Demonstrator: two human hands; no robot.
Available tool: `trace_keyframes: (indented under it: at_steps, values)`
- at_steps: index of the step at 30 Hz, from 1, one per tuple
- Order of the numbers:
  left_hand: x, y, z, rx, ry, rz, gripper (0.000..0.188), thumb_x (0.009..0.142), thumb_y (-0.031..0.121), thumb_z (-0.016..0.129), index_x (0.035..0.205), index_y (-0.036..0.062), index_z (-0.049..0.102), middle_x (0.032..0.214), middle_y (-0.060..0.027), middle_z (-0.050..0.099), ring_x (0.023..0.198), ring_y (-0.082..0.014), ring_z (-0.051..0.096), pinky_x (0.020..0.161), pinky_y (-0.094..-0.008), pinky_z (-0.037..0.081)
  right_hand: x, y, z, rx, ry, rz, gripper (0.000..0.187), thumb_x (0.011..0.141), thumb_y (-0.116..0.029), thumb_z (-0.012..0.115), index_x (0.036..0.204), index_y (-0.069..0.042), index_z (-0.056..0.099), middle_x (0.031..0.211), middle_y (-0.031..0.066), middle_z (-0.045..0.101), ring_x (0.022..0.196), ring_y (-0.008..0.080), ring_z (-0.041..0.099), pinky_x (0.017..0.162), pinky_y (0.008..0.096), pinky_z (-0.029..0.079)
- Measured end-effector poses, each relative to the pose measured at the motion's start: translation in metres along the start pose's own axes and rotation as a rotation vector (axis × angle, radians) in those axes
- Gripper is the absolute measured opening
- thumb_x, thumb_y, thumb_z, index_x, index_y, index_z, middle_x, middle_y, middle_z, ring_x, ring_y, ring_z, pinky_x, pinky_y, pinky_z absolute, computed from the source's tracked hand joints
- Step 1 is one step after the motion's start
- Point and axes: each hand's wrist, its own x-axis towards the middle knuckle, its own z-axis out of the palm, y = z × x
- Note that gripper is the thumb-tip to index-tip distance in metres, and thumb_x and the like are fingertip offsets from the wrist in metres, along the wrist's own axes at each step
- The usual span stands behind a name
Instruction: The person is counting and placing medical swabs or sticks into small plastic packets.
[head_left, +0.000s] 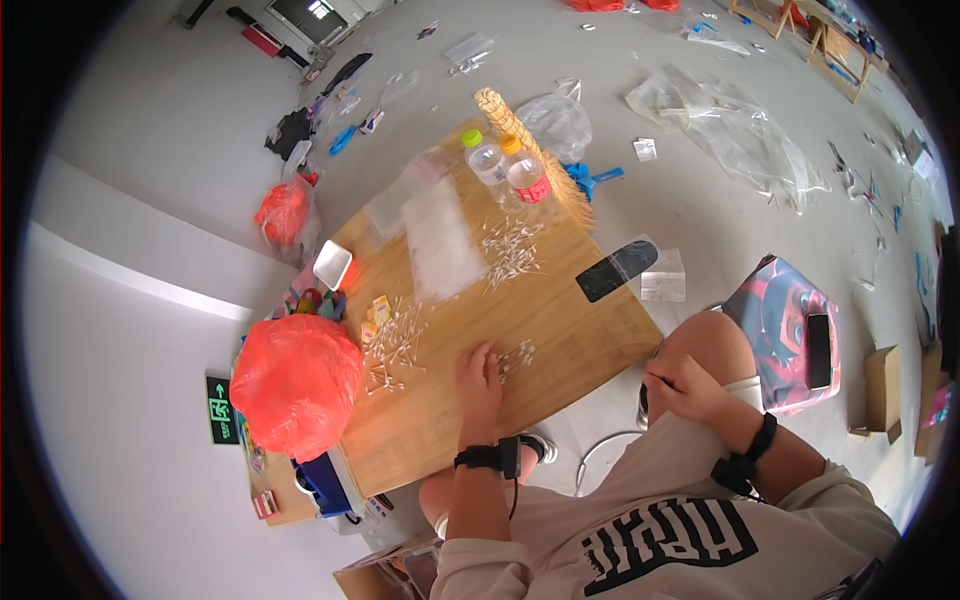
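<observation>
- The left hand (480, 378) lies flat on the wooden table (560, 330) near its near edge, fingers together and pointing away from the person, holding nothing that can be seen.
- Just beside its fingertips lies a small heap of cotton swabs (518, 355), touching or almost touching the hand; which, I cannot tell.
- The right hand (682, 388) is off the table, resting on the person's bare knee (705, 345) past the table's right corner; its fingers are curled in, and whether they hold anything cannot be told.
- A bigger scatter of swabs (398, 345) lies toward the left edge, next to some small yellow packets (378, 312).
- Another scatter of swabs (512, 250) lies in the far half of the table, just beside a clear plastic bag (440, 242) laid flat.
- Two plastic bottles (510, 168), one with a green cap and one with an orange cap, stand at the far corner, beside a straw broom (540, 160).
- A black phone (615, 270) overhangs the right edge.
- A white square dish (332, 264) sits at the left corner.
- A red plastic bag (295, 380), stuffed full, bulges at the left edge near the near corner.
</observation>
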Motion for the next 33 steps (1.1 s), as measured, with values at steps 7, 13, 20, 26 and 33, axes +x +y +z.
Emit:
trace_keyframes:
  at_steps: [7, 13, 20, 26, 33]
  values:
    - [-0.019, 0.021, 0.007, 0.275, -0.160, 0.109, 0.057, 0.100, 0.032, 0.055, 0.152, 0.0112, 0.046, 0.158, -0.0161, 0.041, 0.145, -0.0378, 0.036, 0.121, -0.0504, 0.026, -0.005, 0.013, 0.005, 0.019, 0.037, 0.016, 0.019, 0.095, -0.008, 0.055, 0.080, 0.002, 0.055, 0.065, 0.0170, 0.051, 0.057, 0.0288, 0.048, 0.057, 0.0391, 0.042]
    - [-0.026, 0.017, 0.009, 0.393, -0.188, 0.130, 0.059, 0.100, 0.035, 0.054, 0.154, 0.0121, 0.044, 0.162, -0.0141, 0.036, 0.149, -0.0372, 0.032, 0.123, -0.0510, 0.022, -0.003, 0.009, 0.010, -0.021, 0.070, 0.009, 0.019, 0.095, -0.009, 0.057, 0.080, 0.003, 0.055, 0.066, 0.0180, 0.052, 0.059, 0.0314, 0.050, 0.057, 0.0388, 0.042]
    - [-0.021, -0.002, 0.003, 0.207, 0.065, -0.050, 0.055, 0.097, 0.035, 0.058, 0.144, 0.0052, 0.052, 0.149, -0.0196, 0.048, 0.138, -0.0393, 0.043, 0.116, -0.0523, 0.031, -0.005, 0.014, 0.011, -0.112, 0.098, 0.013, 0.016, 0.095, -0.009, 0.058, 0.083, 0.002, 0.058, 0.069, 0.0184, 0.055, 0.062, 0.0356, 0.052, 0.059, 0.0389, 0.043]
    - [0.022, -0.058, -0.045, 0.432, 0.223, -0.754, 0.054, 0.091, 0.046, 0.064, 0.124, 0.0038, 0.059, 0.132, -0.0214, 0.058, 0.126, -0.0392, 0.052, 0.105, -0.0509, 0.041, -0.005, 0.006, 0.010, -0.114, 0.099, 0.028, 0.015, 0.095, -0.008, 0.057, 0.084, 0.002, 0.058, 0.070, 0.0187, 0.056, 0.063, 0.0352, 0.053, 0.061, 0.0377, 0.044]
    - [0.029, -0.095, -0.067, 0.565, -0.052, -0.970, 0.063, 0.091, 0.057, 0.061, 0.127, 0.0046, 0.061, 0.135, -0.0209, 0.058, 0.131, -0.0401, 0.053, 0.104, -0.0543, 0.042, 0.003, 0.012, 0.012, -0.114, 0.090, -0.014, 0.018, 0.096, -0.008, 0.056, 0.081, 0.003, 0.056, 0.068, 0.0195, 0.053, 0.063, 0.0345, 0.053, 0.060, 0.0396, 0.042]
